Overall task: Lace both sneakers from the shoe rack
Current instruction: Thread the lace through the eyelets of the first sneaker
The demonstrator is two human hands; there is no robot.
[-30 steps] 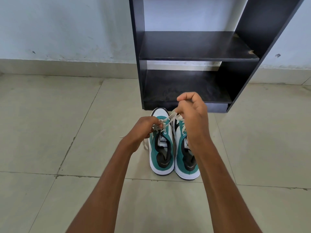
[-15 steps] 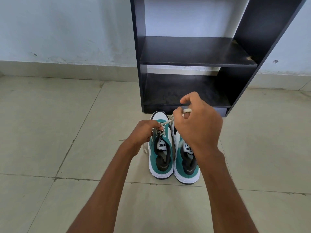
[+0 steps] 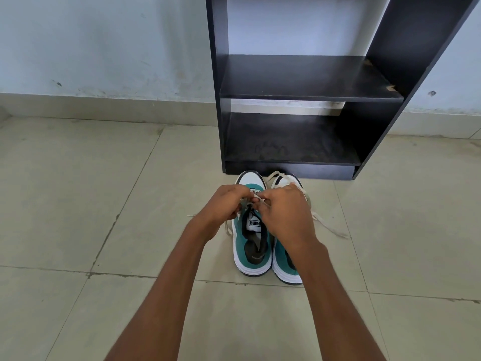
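A: Teal-and-white: two sneakers stand side by side on the tiled floor, toes touching the base of the black shoe rack. Confirm positions in the head view.

B: Confirmed. Left sneaker is upright, heel toward the camera, tongue label visible. Right sneaker sits just beside it, touching along the inner edge, largely covered by the right forearm.

A: State of the left hand?

B: Fingers curled, grip narrow, pinching the cream lace over the upper eyelets of the left sneaker.

A: Right hand?

B: Fingers curled, thumb and forefinger pinching the same lace, fingertips nearly meeting those of the left hand.

A: Loose lace ends?

B: One end lies on the floor left of the left wrist. Another lace trails across the tile to the right of the right sneaker.

A: Rack content?

B: Two dark shelves visible; the upper shelf edge is chipped at the right.
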